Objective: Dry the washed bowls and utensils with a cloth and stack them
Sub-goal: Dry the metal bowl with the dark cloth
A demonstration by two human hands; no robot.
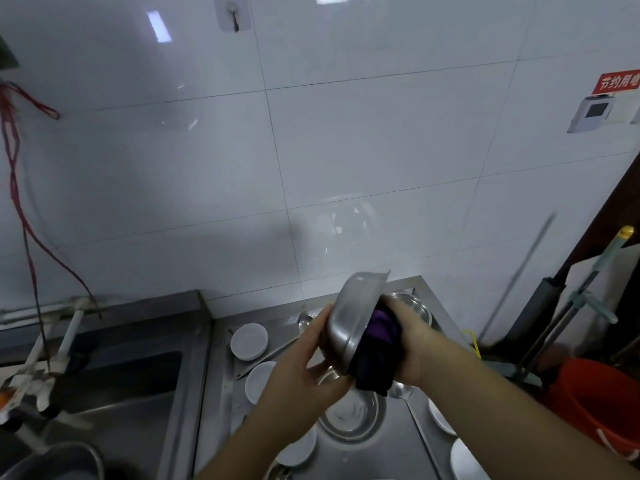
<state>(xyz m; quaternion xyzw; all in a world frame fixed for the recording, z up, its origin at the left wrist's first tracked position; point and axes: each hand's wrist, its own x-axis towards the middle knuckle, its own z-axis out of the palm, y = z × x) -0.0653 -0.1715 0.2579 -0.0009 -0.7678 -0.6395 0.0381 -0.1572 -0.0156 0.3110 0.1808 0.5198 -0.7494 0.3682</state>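
Steel bowl [349, 322] is held tilted above the tabletop [388, 445], left hand [304, 362] curled round its outer wall and rim, right hand [405, 344] gripping a dark cloth [375, 351] pressed inside it. It looks light, rigid and likely slippery when wet; the rim seems the surest hold.

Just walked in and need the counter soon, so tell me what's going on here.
A person is drying dishes at a steel counter. The left hand holds a tilted steel bowl by its outside, while the right hand presses a dark purple cloth into it. More steel bowls and small white dishes lie below, not stacked yet. An orange bucket stands at the right.
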